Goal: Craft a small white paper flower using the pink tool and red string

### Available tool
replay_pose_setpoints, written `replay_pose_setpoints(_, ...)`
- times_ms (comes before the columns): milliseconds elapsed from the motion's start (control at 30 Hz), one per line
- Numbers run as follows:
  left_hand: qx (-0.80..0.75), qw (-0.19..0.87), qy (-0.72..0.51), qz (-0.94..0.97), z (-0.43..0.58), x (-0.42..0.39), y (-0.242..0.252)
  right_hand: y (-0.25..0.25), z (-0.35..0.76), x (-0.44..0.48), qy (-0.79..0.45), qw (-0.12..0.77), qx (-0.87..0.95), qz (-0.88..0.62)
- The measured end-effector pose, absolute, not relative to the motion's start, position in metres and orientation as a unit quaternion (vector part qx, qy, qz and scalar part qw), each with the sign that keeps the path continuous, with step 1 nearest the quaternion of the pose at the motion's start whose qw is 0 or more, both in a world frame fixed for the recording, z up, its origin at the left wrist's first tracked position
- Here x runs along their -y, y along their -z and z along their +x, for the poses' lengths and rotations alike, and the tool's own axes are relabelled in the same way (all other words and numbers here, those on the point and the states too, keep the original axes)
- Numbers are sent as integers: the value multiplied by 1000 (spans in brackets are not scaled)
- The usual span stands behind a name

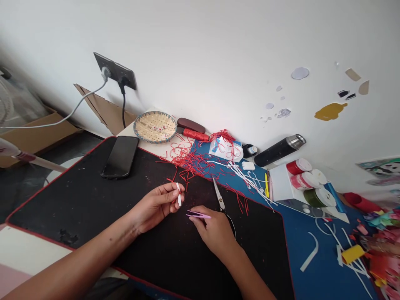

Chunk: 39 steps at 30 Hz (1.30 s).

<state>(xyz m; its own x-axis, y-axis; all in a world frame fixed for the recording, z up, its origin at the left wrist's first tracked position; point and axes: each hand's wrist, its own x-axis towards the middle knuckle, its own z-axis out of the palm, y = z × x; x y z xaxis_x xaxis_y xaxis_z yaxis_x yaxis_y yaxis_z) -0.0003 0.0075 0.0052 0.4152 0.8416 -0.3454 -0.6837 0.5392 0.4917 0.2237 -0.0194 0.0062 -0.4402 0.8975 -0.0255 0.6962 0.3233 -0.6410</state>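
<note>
Between the thumb and fingers of my left hand (161, 205) is a small white strip (179, 195) with a bit of red cord at it; the curled fingers partly hide it. My right hand (215, 229) pinches pink-purple tweezers (198, 215), whose tips point left toward the strip but stay apart from it. Both hands are above a black mat (150, 258) with a red edge. Just behind my right hand lie scissors (220, 199), blades pointing away, handles partly covered by the hand. Many cut red cords (190, 162) are scattered beyond the hands.
A phone (120, 157) lies on the mat's left. Behind are a woven basket (155, 127), a red thread spool (196, 134) and white cords (246, 177). A black flask (278, 151) and a box (284, 183) with thread rolls stand right. Coloured scraps (381, 250) fill the far right.
</note>
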Motion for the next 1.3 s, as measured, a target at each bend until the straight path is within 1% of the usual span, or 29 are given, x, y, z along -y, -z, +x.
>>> replay_pose_setpoints(200,-273,838,-462,103,1,-8,-4,-16,222,17,-308,286,776,-470)
replay_pose_setpoints(267,-267,841,-462,89,1,-8,-3,-22,219,15,-301,315,777,-455)
replay_pose_setpoints(367,-260,848,-457,71,1,-8,-1,-30,214,11,-273,335,792,-431)
replay_pose_setpoints(533,-255,859,-441,54,0,-8,0,-36,207,6,-239,330,820,-401)
replay_pose_setpoints(833,-249,863,-436,56,1,-7,1,-39,203,4,-257,316,829,-382)
replay_pose_setpoints(1000,-256,863,-432,54,1,-7,2,-38,201,4,-241,317,839,-371)
replay_pose_setpoints(1300,-270,860,-430,54,2,-7,1,-37,201,5,-266,301,831,-385)
